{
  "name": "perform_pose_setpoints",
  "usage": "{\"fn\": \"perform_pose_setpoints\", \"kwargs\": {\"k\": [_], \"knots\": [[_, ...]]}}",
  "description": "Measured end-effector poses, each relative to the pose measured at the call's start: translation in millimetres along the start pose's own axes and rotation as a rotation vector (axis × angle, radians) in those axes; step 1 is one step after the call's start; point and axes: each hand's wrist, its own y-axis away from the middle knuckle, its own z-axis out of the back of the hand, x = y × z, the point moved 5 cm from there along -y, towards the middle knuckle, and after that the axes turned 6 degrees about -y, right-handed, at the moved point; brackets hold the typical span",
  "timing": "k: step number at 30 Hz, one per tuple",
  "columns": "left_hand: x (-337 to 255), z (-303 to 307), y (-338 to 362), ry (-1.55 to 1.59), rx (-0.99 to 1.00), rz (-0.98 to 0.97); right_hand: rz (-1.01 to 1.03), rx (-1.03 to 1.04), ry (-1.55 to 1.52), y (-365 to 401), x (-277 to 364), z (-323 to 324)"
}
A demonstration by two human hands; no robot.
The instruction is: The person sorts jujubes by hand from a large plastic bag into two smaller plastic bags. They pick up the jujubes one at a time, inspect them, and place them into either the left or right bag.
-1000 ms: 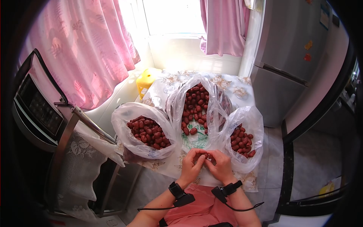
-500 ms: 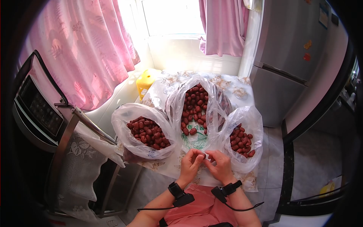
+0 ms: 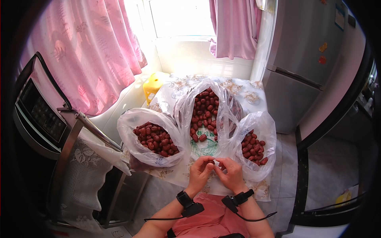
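Observation:
A single wrinkled red date [image 3: 210,162] shows between the fingertips of my two hands, just in front of the middle bag. My left hand [image 3: 200,170] pinches it with thumb and fingers. From the other side, the closed fingertips of my right hand [image 3: 230,172] meet it; part of the date is hidden by fingers. Red dates also fill a clear plastic bag at the left [image 3: 126,126], the middle bag with green print [image 3: 204,148] and a bag at the right [image 3: 266,126]. All three bags lie open at the top.
The bags stand on a table with a floral cloth [image 3: 252,96]. A yellow stool [image 3: 154,85] is beyond its left corner. To the left is a black appliance [image 3: 41,111] on a lace-covered stand [image 3: 85,166]; a grey refrigerator [image 3: 301,51] stands at the back right.
My fingers have shifted slightly around the date, and my right fingertips have moved a little left, closer to my left hand. The bags and their dates stay put.

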Motion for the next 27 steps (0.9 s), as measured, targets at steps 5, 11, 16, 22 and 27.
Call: {"fn": "perform_pose_setpoints", "kwargs": {"k": [5, 11, 16, 22, 27], "knots": [[-5, -1, -2, -0.038, -0.004, -0.010, 0.003, 0.002, 0.008, 0, 0, 0], [-4, -3, -1, -0.088, -0.014, -0.020, 0.024, -0.019, 0.018, 1, -2, 1], [0, 0, 0, -0.069, -0.004, -0.007, 0.003, -0.015, 0.013, 2, -3, 0], [0, 1, 0, -0.075, -0.005, 0.001, -0.001, -0.002, 0.005, 0, 0, 0], [-8, -1, -4, -0.207, 0.007, -0.144, 0.029, -0.001, 0.000, 0, 1, 1]]}}
